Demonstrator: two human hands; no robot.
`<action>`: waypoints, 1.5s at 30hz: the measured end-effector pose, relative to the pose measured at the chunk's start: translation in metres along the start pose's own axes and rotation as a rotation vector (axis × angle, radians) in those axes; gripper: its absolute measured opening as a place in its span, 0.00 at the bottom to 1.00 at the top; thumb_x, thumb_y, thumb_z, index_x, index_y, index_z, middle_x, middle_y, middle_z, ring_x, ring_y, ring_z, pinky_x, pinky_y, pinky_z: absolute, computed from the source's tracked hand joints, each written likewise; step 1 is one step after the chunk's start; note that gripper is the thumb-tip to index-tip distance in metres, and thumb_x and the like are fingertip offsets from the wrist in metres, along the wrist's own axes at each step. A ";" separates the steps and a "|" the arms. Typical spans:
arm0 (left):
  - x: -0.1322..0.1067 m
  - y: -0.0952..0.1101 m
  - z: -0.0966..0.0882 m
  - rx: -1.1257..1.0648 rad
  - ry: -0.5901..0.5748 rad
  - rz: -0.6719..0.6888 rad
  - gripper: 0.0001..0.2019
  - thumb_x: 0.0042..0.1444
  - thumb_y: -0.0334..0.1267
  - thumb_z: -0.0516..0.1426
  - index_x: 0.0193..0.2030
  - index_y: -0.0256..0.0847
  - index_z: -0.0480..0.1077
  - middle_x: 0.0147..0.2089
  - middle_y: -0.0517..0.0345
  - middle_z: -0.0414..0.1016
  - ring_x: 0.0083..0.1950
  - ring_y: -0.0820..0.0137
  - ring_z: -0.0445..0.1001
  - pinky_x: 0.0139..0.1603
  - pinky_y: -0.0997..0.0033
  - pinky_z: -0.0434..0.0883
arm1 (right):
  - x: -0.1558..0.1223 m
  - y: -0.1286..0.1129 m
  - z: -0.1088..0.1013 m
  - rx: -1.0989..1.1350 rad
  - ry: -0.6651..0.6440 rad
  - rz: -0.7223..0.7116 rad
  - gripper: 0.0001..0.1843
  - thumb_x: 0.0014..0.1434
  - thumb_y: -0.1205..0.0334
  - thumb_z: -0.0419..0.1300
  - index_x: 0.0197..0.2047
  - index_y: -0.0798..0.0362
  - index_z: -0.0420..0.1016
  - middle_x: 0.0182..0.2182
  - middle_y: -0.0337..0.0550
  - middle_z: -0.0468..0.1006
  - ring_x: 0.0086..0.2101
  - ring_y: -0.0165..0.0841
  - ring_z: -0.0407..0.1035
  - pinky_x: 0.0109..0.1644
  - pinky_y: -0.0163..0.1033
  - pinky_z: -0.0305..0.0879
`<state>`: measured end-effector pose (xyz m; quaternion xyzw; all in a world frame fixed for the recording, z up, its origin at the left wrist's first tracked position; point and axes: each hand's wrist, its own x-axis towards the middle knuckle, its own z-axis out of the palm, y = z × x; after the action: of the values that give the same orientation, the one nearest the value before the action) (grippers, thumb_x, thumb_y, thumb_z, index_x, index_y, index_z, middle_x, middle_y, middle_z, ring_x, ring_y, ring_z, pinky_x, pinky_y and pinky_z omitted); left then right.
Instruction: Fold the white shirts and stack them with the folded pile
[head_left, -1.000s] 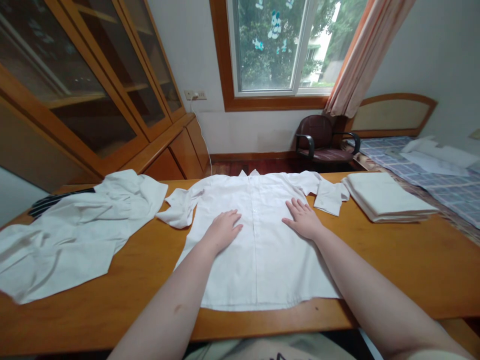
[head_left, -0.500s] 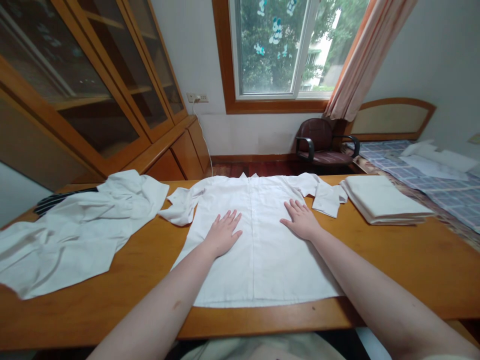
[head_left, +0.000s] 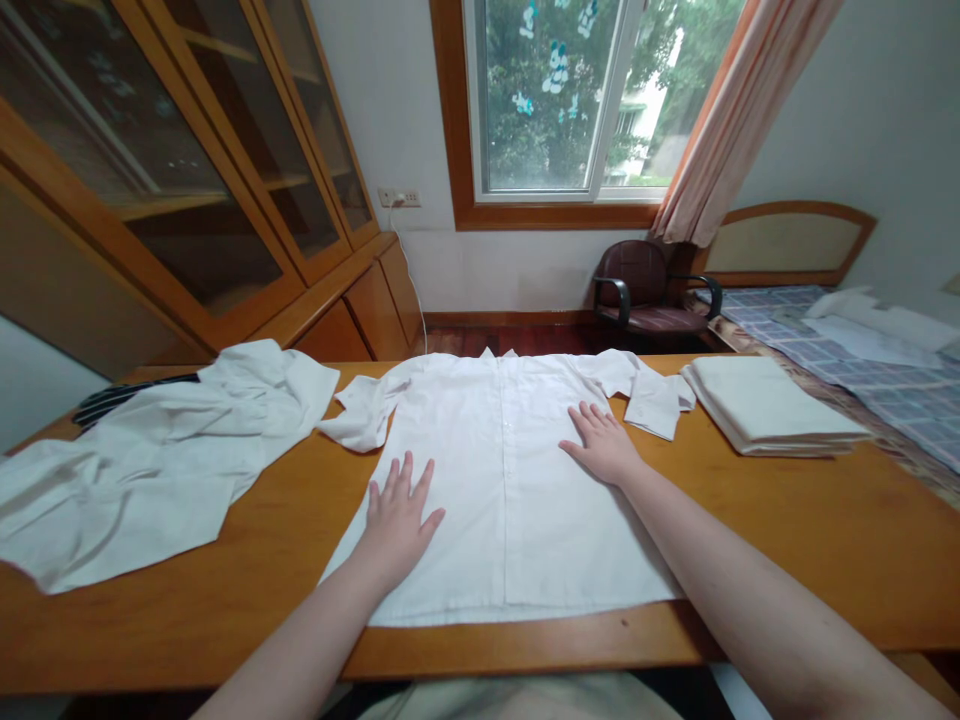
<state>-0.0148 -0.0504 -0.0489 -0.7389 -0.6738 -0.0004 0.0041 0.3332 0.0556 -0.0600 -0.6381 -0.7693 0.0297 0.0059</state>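
A white button shirt (head_left: 510, 480) lies flat and face up in the middle of the wooden table (head_left: 787, 540), collar at the far edge, sleeves bunched at both sides. My left hand (head_left: 397, 520) rests flat on the shirt's lower left part, fingers spread. My right hand (head_left: 600, 445) lies flat on the shirt's upper right part, fingers stretched out. Neither hand holds anything.
A crumpled pile of white garments (head_left: 157, 460) covers the table's left end, with a dark striped piece (head_left: 112, 400) behind it. A folded white stack (head_left: 765, 405) sits at the right. Beyond stand a dark armchair (head_left: 645, 295), a bed (head_left: 862, 350) and glass-door cabinets (head_left: 187, 170).
My left hand slid down and to the left across the shirt, toward the near edge. My right hand stayed almost in place.
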 end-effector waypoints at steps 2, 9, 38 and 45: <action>-0.011 0.001 0.000 0.040 -0.069 -0.026 0.30 0.60 0.47 0.47 0.68 0.45 0.47 0.71 0.44 0.38 0.70 0.49 0.35 0.62 0.39 0.44 | 0.000 0.000 0.000 -0.002 -0.003 0.001 0.43 0.58 0.33 0.39 0.68 0.50 0.45 0.67 0.46 0.44 0.65 0.43 0.39 0.65 0.48 0.35; -0.023 0.011 -0.019 0.141 -0.211 -0.154 0.32 0.58 0.54 0.46 0.68 0.46 0.48 0.68 0.35 0.46 0.68 0.46 0.47 0.58 0.42 0.53 | 0.000 0.000 0.002 -0.002 0.003 -0.003 0.43 0.58 0.33 0.39 0.68 0.51 0.45 0.67 0.47 0.44 0.65 0.43 0.38 0.65 0.48 0.35; 0.133 0.035 0.005 -0.017 -0.076 0.123 0.32 0.58 0.60 0.37 0.68 0.55 0.41 0.72 0.58 0.39 0.70 0.51 0.36 0.60 0.31 0.39 | -0.003 -0.003 0.002 -0.006 0.020 -0.006 0.42 0.58 0.34 0.39 0.68 0.51 0.47 0.67 0.46 0.45 0.64 0.42 0.40 0.65 0.48 0.36; 0.111 0.038 0.000 -0.030 -0.087 0.100 0.32 0.59 0.58 0.39 0.69 0.53 0.42 0.72 0.57 0.38 0.70 0.51 0.36 0.61 0.34 0.38 | -0.026 -0.009 0.002 0.000 0.009 -0.014 0.42 0.58 0.34 0.39 0.68 0.51 0.46 0.67 0.46 0.45 0.65 0.43 0.39 0.65 0.49 0.36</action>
<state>0.0330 0.0569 -0.0484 -0.7710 -0.6354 0.0220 -0.0364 0.3296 0.0282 -0.0604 -0.6329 -0.7737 0.0267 0.0097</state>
